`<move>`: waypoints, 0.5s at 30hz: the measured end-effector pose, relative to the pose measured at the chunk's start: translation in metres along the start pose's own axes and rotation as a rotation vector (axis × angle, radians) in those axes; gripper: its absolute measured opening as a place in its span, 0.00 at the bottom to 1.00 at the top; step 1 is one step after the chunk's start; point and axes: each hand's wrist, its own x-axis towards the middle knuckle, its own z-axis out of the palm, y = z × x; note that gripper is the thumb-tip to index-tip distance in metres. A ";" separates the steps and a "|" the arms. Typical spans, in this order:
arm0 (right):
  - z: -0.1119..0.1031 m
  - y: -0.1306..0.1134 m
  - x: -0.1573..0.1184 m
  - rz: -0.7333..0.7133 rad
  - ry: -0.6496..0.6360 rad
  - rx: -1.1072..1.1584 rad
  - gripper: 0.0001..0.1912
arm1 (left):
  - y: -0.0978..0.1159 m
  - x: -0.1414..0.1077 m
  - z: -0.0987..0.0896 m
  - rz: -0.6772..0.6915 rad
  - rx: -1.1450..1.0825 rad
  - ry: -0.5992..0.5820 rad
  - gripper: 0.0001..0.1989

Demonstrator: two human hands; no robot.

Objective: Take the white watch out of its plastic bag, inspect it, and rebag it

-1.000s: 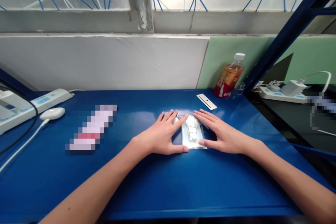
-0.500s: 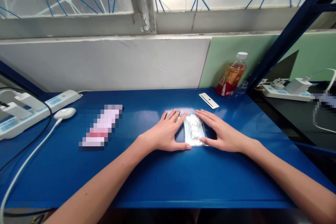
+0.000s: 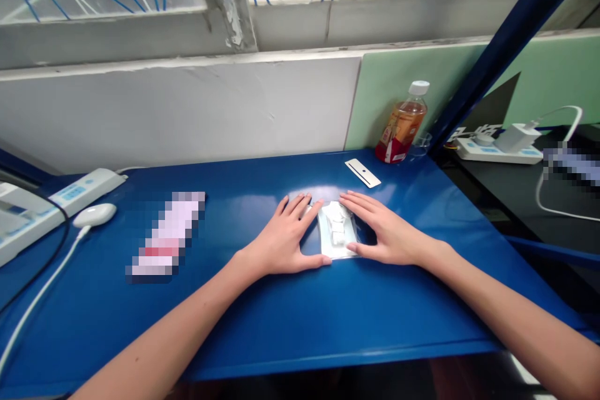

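A small clear plastic packet (image 3: pixel 338 231) with white items inside lies flat on the blue desk (image 3: pixel 262 325). My left hand (image 3: pixel 288 234) rests along its left side, fingers stretched and spread, thumb at the near left corner. On the other side, my right hand (image 3: pixel 384 225) has its fingertips at the far right corner and its thumb on the near right edge. Both palms are arched over the desk, and neither hand grips the packet. What exactly the white items are, I cannot make out.
Behind the hands lies a white card with a dark slot (image 3: pixel 363 173). A drink bottle (image 3: pixel 402 125) stands at the back right beside a clear cup (image 3: pixel 420 145). To the left are a blurred-out flat object (image 3: pixel 166 237), a white charger puck (image 3: pixel 95 215) and a power strip (image 3: pixel 75 197).
The whole view has shifted and tilted slightly, so things appear further left. Both hands keep the same pose around the packet, which lies in the same place between them.
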 end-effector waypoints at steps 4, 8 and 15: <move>-0.001 0.000 -0.001 0.003 -0.004 0.026 0.44 | 0.000 -0.001 -0.001 0.014 0.000 0.005 0.54; -0.001 0.001 -0.001 0.005 -0.005 0.036 0.46 | 0.000 -0.002 0.000 0.009 -0.026 0.016 0.54; -0.002 -0.001 -0.001 0.028 -0.038 0.054 0.48 | -0.001 -0.006 -0.002 0.000 -0.085 0.019 0.52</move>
